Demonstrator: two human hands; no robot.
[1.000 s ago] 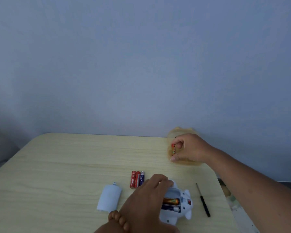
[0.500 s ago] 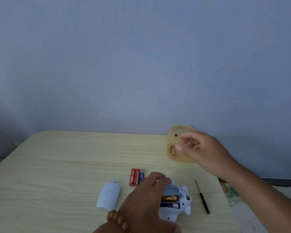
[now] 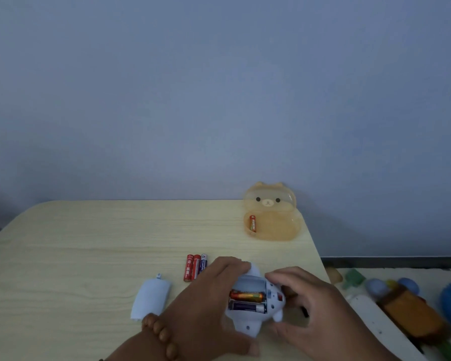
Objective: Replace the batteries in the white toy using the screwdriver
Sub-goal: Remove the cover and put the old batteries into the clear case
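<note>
left hand (image 3: 206, 306) comes in from bottom centre, wrist low, bead bracelet (image 3: 160, 332) on it. fingers curl over the far edge of the white toy (image 3: 254, 323), thumb tucked under the near edge, so it's clamped on the toy and pinning it to the table (image 3: 76, 256)

right hand (image 3: 313, 306) comes in from the lower right, forearm angled across the table corner. it cups the toy's right end: index tip by the top right corner of the compartment, thumb low beside the toy's ear. fingers are curved, a bit blurred; can't tell whether it actually squeezes the toy or just sits beside it

toy lies belly up near the front right of the table, between both hands. compartment is open: orange battery (image 3: 246, 295) in the middle slot, dark battery (image 3: 246, 307) in the near slot, far slot bare

battery cover (image 3: 151, 299) lies flat left of the left hand. three loose batteries (image 3: 194, 267) side by side, touching, just beyond the left knuckles. bear-shaped orange case (image 3: 274, 230) at the far right table edge, lid up, one battery (image 3: 252, 223) in its tray

screwdriver (image 3: 304, 311) mostly hidden under the right palm, only a dark sliver shows
</note>
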